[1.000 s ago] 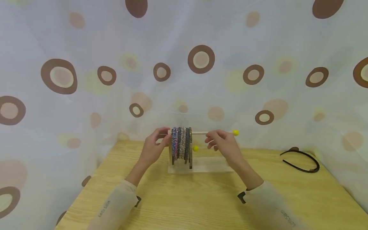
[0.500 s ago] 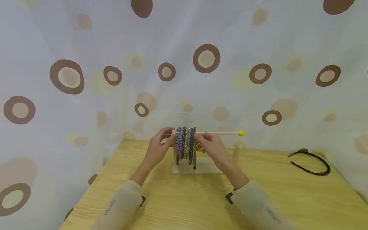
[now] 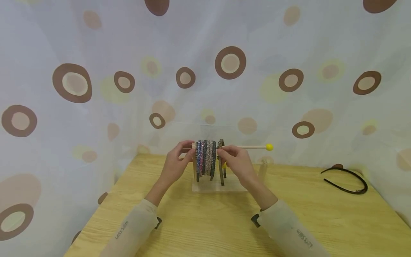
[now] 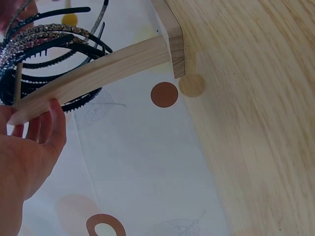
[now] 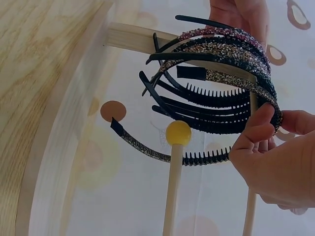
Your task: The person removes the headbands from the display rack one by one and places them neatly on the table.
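Pinching a glittery headband [image 3: 221, 173] on the rod [image 3: 252, 147], the right hand [image 3: 238, 165] is just beside the other headbands [image 3: 205, 159]. The left hand [image 3: 174, 165] grips the wooden upright [image 4: 103, 72].

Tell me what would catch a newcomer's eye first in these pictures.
Probably the glittery headbands, bunched on the rod of a wooden stand at centre, between a left hand gripping the stand's end and a right hand pinching one headband apart from the bunch. The yellow ball at the rod's right tip stands out, as does the black headband lying on the table, far right.
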{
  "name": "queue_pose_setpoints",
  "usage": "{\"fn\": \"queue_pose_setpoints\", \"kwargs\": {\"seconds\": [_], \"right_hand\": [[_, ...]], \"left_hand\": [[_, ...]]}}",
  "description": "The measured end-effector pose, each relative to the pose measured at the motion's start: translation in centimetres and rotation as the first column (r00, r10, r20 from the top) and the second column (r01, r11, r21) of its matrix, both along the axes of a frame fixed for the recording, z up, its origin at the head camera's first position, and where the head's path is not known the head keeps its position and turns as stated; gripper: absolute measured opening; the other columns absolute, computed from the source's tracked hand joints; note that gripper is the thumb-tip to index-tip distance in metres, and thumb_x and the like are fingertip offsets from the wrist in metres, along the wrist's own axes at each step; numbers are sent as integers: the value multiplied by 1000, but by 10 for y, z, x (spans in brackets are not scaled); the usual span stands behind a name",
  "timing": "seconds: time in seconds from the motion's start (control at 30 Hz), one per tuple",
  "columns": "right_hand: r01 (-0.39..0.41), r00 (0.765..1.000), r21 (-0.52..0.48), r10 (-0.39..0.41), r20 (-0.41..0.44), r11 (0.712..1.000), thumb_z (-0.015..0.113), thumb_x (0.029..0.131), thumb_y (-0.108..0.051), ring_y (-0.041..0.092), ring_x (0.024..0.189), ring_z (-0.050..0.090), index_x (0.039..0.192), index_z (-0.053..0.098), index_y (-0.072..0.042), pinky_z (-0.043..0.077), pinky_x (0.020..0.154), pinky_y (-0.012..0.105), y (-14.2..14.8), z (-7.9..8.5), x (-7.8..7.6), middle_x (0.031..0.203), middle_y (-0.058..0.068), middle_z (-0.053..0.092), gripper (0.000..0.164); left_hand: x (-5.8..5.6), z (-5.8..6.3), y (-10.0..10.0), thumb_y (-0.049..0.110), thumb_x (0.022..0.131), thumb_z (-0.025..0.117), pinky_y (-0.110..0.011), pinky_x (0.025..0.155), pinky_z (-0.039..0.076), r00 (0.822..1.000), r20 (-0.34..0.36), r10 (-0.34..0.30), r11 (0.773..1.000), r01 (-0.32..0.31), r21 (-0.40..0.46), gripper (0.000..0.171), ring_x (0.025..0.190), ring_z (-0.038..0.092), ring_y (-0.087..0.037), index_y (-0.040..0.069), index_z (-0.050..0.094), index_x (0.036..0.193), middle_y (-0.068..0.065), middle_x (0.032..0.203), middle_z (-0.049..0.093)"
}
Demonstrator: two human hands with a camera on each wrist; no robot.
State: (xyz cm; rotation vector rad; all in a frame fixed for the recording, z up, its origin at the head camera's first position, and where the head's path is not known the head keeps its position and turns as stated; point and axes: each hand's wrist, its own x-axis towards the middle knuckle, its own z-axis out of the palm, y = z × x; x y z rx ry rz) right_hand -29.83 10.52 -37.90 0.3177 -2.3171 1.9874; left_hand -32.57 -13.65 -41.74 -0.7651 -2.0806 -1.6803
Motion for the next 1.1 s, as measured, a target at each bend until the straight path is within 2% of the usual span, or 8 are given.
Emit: {"fn": "queue_pose_setpoints", "kwargs": {"seconds": [0.17,0.47,0.57,0.8,0.97,1.1], "right_hand": [[-2,1000,3,2,4,1000,70,99,-31,28,84,62,119,71,-4,51,69,30,2,3,2,91,13,68,33],[31,997,95,-24,-73,995,68,100,-29,26,88,63,121,70,-3,49,81,37,7,13,6,92,11,70,33],[30,997,94,-23,-79,995,68,101,-26,26,90,64,122,68,-1,51,83,37,11,16,8,97,11,71,33],[59,994,90,-49,-101,994,68,101,-22,24,96,65,122,68,0,54,86,38,17,24,13,104,11,72,31],[75,987,81,-62,-148,994,69,100,-24,24,95,67,121,69,-1,52,92,41,20,30,16,104,11,72,31],[99,974,69,-83,-210,993,70,99,-24,23,94,67,119,70,-1,53,91,38,24,34,19,104,13,73,30]], "left_hand": [[0,-2,-1,21,105,61,-35,80,62,1000,1,-2,1000,2,-1,37,115,62,-26,2,58,137,-11,125,62],[-1,-3,1,15,105,61,-36,80,62,1000,-14,-10,1000,10,10,35,115,62,-30,3,58,137,-14,126,61],[-1,-2,1,14,105,61,-37,80,62,1000,-17,-14,1000,15,19,35,115,61,-32,3,58,138,-17,126,61],[0,-2,0,17,105,60,-34,80,61,1000,-10,-12,1000,12,6,36,115,62,-29,3,57,138,-14,126,61],[-2,-2,-1,20,106,60,-35,80,62,1000,-25,-4,1000,4,-5,38,114,62,-26,1,56,138,-11,125,61],[-2,-2,-1,23,106,60,-35,79,62,999,-33,-10,1000,10,-9,41,114,62,-26,0,55,139,-11,125,61]]}}
